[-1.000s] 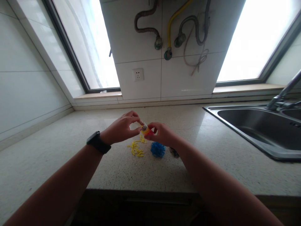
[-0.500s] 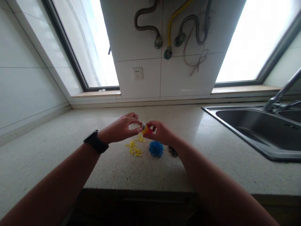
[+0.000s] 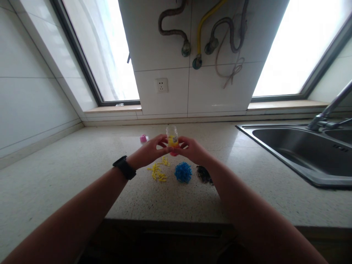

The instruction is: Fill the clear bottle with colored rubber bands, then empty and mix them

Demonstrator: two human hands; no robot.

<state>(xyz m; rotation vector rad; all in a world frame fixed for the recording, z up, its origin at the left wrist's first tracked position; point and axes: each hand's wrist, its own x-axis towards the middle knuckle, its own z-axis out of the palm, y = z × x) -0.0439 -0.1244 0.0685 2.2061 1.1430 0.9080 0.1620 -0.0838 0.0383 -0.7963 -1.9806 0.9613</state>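
Observation:
Between my fingers a small clear bottle (image 3: 172,132) stands upright, with yellow pieces inside and a red or pink bottom. My left hand (image 3: 154,149) grips its left side, thumb and fingers closed on it. From the other side my right hand (image 3: 191,149) pinches the lower part. Just below the hands, loose yellow strips (image 3: 157,174) are scattered on the counter. A round heap of blue strips (image 3: 183,172) lies beside them. Partly behind my right wrist is a dark heap (image 3: 203,174) of small pieces. A pink cap (image 3: 143,138) rests beyond my left hand.
The speckled stone counter (image 3: 132,201) reaches back to a tiled wall with a socket (image 3: 161,85) and hanging pipes. On the right is a steel sink (image 3: 275,156) with a faucet (image 3: 319,119). The counter's front edge runs below my forearms.
The bottle has gone from tilted to upright. My left hand has shifted from its mouth end to its side, and the pink cap and more of the dark heap now show.

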